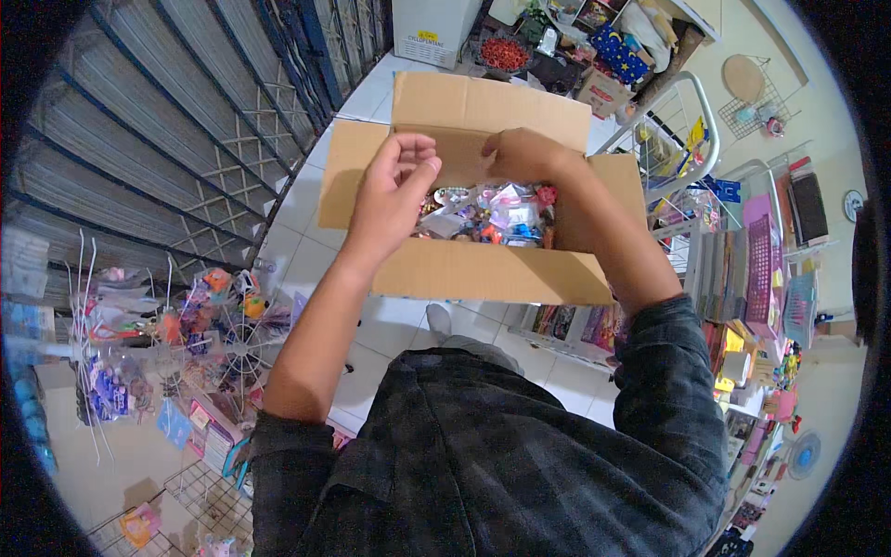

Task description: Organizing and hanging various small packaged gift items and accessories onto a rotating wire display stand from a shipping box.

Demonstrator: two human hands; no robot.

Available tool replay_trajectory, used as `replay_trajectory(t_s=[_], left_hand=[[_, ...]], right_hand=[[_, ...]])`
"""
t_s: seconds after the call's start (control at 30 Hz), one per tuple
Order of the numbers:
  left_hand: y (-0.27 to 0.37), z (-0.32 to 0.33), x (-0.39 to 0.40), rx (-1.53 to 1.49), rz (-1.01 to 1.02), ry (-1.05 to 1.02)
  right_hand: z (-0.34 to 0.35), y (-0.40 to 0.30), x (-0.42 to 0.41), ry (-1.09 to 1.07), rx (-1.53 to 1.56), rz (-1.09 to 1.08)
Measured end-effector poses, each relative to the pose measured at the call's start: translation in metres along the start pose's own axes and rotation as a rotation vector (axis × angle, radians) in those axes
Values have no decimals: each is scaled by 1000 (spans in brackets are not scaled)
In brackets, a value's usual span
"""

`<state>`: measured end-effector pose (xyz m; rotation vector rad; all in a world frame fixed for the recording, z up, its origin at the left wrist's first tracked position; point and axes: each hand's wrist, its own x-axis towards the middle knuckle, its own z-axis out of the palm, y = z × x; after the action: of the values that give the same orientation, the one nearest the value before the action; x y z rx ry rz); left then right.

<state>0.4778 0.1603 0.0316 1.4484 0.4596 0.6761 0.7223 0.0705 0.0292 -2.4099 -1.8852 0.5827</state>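
Observation:
An open cardboard box [494, 278] stands before me with its flaps folded outward. Small items in clear plastic packets [501, 209] fill its bottom, among them beaded pieces and a red flower-like piece [546, 195]. Above the box's left side is my left hand [397, 184], fingers curled and thumb apart, with nothing visible between them. My right hand [532, 154] hovers over the far right part of the box, its fingers bent downward and blurred. Whether the right fingers hold anything is hidden.
On the left, a wire display rack [240, 348] carries bagged trinkets near a folding metal gate [209, 118]. White wire shelving [696, 160] and rows of books [720, 271] stand at the right. Beyond the box are a basket of red items [505, 53] and a white appliance [431, 24].

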Motion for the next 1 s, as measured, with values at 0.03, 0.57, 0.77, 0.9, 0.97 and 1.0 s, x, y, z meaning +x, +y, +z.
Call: replay_trajectory(t_s=[0.03, 0.57, 0.77, 0.9, 0.97, 1.0], left_hand=[[-15, 4, 4, 4, -10, -3], [-76, -5, -27, -67, -14, 333], [-71, -9, -18, -104, -126, 307], [-55, -15, -6, -128, -237, 253], [-47, -15, -2, -110, -231, 228], [-43, -16, -2, -88, -223, 220]], right_hand=[[15, 8, 14, -59, -90, -73], [185, 22, 102, -363, -162, -141], [194, 32, 99, -355, -236, -111], [185, 35, 102, -394, -196, -102], [188, 42, 101, -419, -187, -81], [177, 33, 97, -386, -235, -183]])
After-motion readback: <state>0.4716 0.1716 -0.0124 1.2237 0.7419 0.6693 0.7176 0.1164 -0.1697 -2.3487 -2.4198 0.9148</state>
